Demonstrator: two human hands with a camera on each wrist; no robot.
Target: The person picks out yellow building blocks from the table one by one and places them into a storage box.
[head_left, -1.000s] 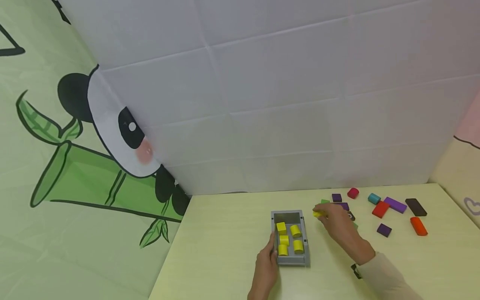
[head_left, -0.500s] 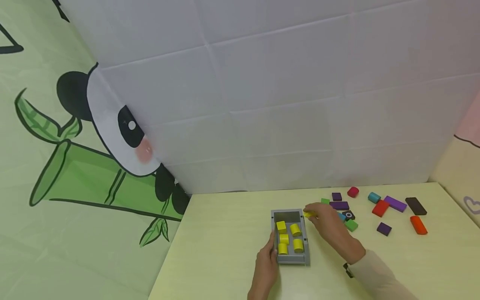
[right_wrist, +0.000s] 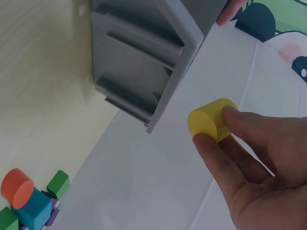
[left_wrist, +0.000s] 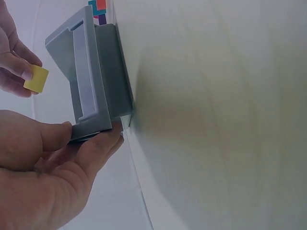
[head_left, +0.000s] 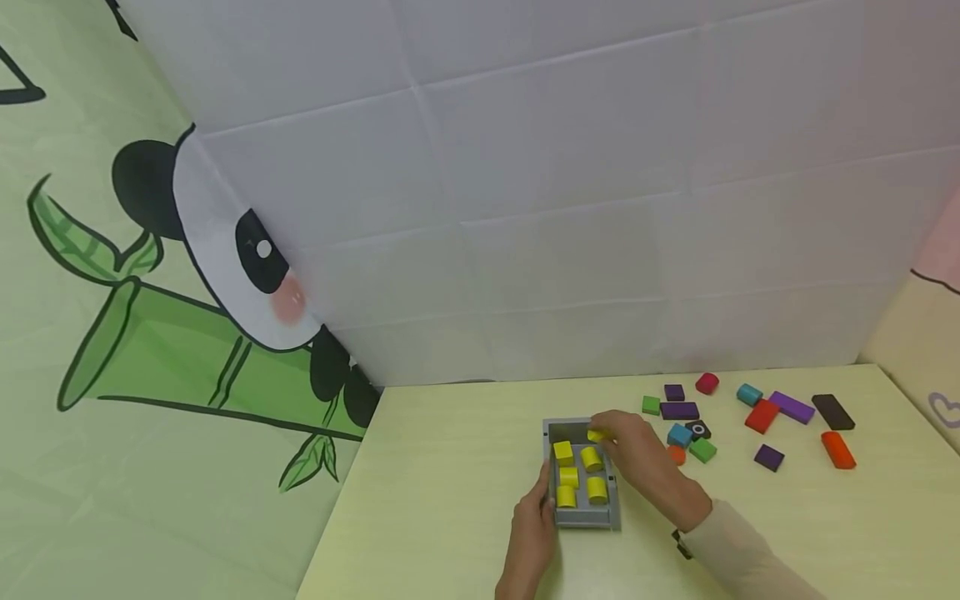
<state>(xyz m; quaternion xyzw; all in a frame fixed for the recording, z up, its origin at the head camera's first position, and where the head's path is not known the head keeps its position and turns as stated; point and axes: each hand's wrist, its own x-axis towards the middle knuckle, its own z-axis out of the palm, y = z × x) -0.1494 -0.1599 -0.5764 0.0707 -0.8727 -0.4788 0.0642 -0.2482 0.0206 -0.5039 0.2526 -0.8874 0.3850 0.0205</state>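
Observation:
A grey rectangular box (head_left: 587,520) rests on the table, holding several yellow blocks (head_left: 596,490), some of them cylinders. My left hand (head_left: 531,529) grips the box's left side; in the left wrist view its thumb lies at the rim and its fingers reach beneath the edge. Over the far right corner of the box, my right hand (head_left: 647,454) pinches a yellow cylinder (right_wrist: 207,120) between thumb and fingers. The right wrist view shows that cylinder raised above the rim, apart from the box. The inside of the box is hidden in both wrist views.
To the right lie several loose blocks: a blue one (head_left: 679,435), a green one (head_left: 702,451), purple ones (head_left: 679,411), red ones (head_left: 762,417) and a black one (head_left: 832,412). A white cloth (head_left: 525,250) hangs behind the table (head_left: 435,483).
My right hand has carried the yellow cylinder leftward from beside the loose blocks to over the box. The left hand and the box have stayed put.

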